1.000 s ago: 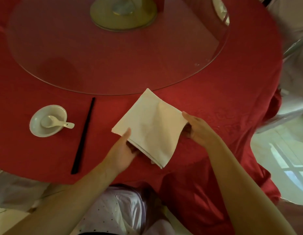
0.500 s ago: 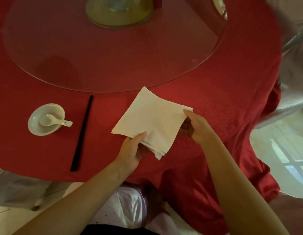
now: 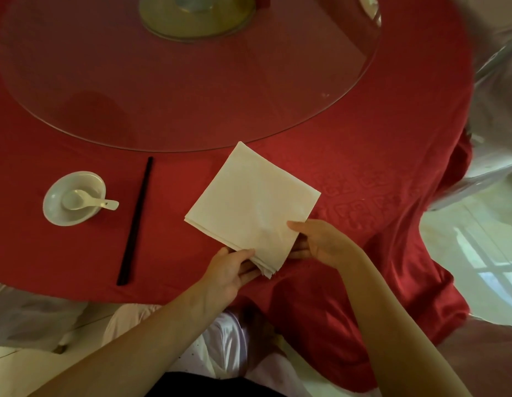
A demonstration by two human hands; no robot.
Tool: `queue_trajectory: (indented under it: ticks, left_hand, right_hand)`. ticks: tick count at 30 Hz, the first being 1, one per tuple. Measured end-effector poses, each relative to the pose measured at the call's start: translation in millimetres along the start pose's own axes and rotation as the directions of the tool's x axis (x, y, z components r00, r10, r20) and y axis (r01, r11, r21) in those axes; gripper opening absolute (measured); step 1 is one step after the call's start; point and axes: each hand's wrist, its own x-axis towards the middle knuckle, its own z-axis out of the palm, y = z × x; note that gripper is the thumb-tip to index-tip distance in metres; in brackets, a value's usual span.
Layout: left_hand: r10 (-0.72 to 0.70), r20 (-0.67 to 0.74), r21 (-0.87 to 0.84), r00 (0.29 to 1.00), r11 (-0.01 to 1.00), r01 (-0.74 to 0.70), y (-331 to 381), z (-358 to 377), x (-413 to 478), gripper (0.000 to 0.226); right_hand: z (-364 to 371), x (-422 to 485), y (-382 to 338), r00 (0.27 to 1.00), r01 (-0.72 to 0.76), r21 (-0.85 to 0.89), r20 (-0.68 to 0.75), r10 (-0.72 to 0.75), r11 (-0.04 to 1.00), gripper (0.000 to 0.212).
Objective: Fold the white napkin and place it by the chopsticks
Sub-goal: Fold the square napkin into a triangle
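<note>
The white square folded cloth napkin [image 3: 250, 207] lies on the red damask tablecloth [image 3: 372, 179] at 6 o'clock of the round table, turned so its corners point like a diamond. Several stacked layers show along its near-left edge, so the folding appears complete or nearly so.

The left hand [image 3: 229, 272] pinches the stacked corner nearest the person, thumb on top and fingers beneath. This grip likely keeps the layers aligned. The right hand [image 3: 320, 242] grips the near-right edge, thumb over the cloth and fingers under it. Whether the near corner is lifted clear of the tablecloth cannot be confirmed from this angle.

The pair of black chopsticks [image 3: 135, 220] lies at 9 o'clock of the napkin, well apart from it. Bare cloth fills the strip between them, giving open room for a leftward transfer. Beyond the chopsticks, also at 9 o'clock, stands a small white ceramic bowl [image 3: 55, 210] holding a white ceramic spoon [image 3: 88, 201].

The napkin's far corner sits just beside the rim of the round glass turntable [image 3: 320, 110] at 12 o'clock. The table edge runs close below both hands at 6 o'clock.
</note>
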Motion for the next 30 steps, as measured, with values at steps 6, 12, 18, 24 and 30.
queue_trajectory:
  ticks: [6, 12, 18, 24, 30]
  left_hand:
    - [0.030, -0.057, 0.032, 0.998, 0.999, -0.029, -9.3, 2.9, 0.4, 0.019]
    - [0.029, -0.028, 0.067, 0.999, 0.997, -0.027, -10.6, 3.4, -3.7, 0.022]
    - [-0.014, 0.071, 0.329, 0.997, 0.944, -0.010, -15.7, -2.7, -14.3, 0.022]
    - [0.059, -0.021, 0.285, 0.998, 0.957, -0.050, -24.3, -0.7, -13.9, 0.020]
    - [0.155, -0.122, 0.318, 0.980, 0.942, -0.109, -35.2, -1.2, -10.9, 0.013]
  right_hand:
    - [7.1, -2.8, 18.5, 1.000, -0.024, -0.073, -0.006, 0.023, 0.997, 0.012]
    - [13.4, -8.1, 37.1, 0.996, -0.052, -0.060, -0.069, 0.048, 0.997, 0.006]
    - [21.8, -9.6, 55.7, 0.936, 0.058, -0.290, -0.317, -0.153, 0.955, 0.024]
    - [31.5, -23.1, 72.4, 0.928, 0.100, -0.272, -0.321, -0.188, 0.957, 0.030]
    - [41.5, -33.5, 84.3, 0.911, 0.123, -0.263, -0.351, -0.214, 0.957, 0.024]
